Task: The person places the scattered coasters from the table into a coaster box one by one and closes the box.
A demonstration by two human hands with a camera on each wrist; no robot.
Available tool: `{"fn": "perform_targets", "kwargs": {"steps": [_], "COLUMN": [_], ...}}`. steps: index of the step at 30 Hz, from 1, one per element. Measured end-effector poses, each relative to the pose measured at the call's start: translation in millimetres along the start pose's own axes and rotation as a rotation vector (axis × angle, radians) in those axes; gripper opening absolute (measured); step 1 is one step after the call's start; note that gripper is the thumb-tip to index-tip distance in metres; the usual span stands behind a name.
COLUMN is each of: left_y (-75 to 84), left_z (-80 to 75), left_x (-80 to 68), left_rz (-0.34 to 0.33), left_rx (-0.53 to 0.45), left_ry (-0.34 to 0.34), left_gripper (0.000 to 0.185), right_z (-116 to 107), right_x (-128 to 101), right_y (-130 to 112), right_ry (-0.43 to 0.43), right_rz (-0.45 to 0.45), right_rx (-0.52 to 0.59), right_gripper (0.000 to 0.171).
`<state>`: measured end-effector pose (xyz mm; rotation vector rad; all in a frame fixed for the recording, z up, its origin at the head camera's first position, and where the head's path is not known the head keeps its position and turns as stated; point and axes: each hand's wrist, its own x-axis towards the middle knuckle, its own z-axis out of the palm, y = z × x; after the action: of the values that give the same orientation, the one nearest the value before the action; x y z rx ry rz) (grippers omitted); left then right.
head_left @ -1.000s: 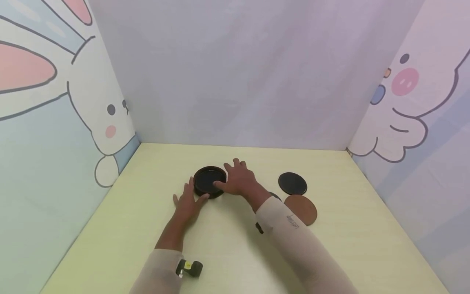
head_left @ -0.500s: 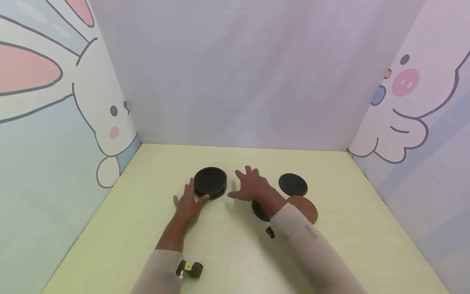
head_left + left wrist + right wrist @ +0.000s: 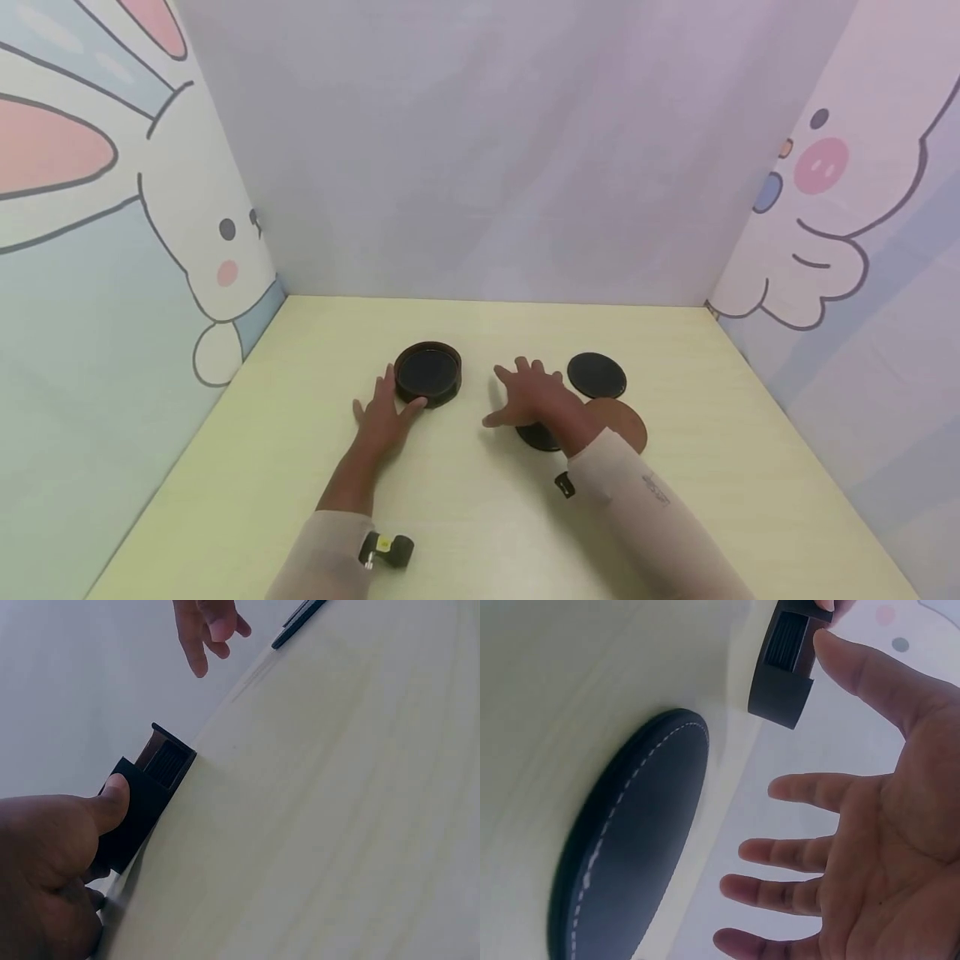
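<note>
A round black coaster holder (image 3: 428, 373) stands on the pale yellow table (image 3: 465, 517), left of centre. My left hand (image 3: 384, 406) lies flat beside it, and its thumb (image 3: 112, 804) presses the holder's side wall (image 3: 147, 801). My right hand (image 3: 527, 390) hovers open with spread fingers (image 3: 795, 847) just above a black stitched coaster (image 3: 630, 870), which shows partly under the wrist (image 3: 536, 437). It holds nothing. A second black coaster (image 3: 596, 375) and a brown coaster (image 3: 626, 421) lie flat to the right of that hand.
Three walls close the table in: a rabbit drawing on the left (image 3: 112, 208), a plain back wall (image 3: 487, 167) and a pink-cheeked figure on the right (image 3: 840, 217). A small camera (image 3: 386, 550) sits on my left wrist.
My right hand has left the holder and moved right and nearer to me, to above the black stitched coaster. The left hand and the holder have stayed put.
</note>
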<state>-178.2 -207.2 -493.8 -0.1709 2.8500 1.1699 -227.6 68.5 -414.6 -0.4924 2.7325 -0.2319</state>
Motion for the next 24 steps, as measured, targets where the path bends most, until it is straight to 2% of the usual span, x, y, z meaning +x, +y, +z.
{"fn": "perform_targets", "kwargs": {"steps": [6, 16, 24], "left_y": [-0.7, 0.0, -0.7], "left_z": [1.1, 1.5, 1.9], "left_x": [0.0, 2.9, 6.5], "left_rz": [0.003, 0.014, 0.011], "left_rx": [0.007, 0.009, 0.009], "left_ry": [0.01, 0.006, 0.011], "left_gripper": [0.098, 0.097, 0.096], "right_z": [5.9, 3.4, 8.0], "right_x": [-7.0, -18.6, -22.5], "right_y": [12.6, 23.9, 31.0], "right_ry": [0.006, -0.005, -0.01], "right_rz": [0.014, 0.036, 0.004], "right_rx": [-0.033, -0.043, -0.026], "right_gripper": [0.105, 0.109, 0.106]}}
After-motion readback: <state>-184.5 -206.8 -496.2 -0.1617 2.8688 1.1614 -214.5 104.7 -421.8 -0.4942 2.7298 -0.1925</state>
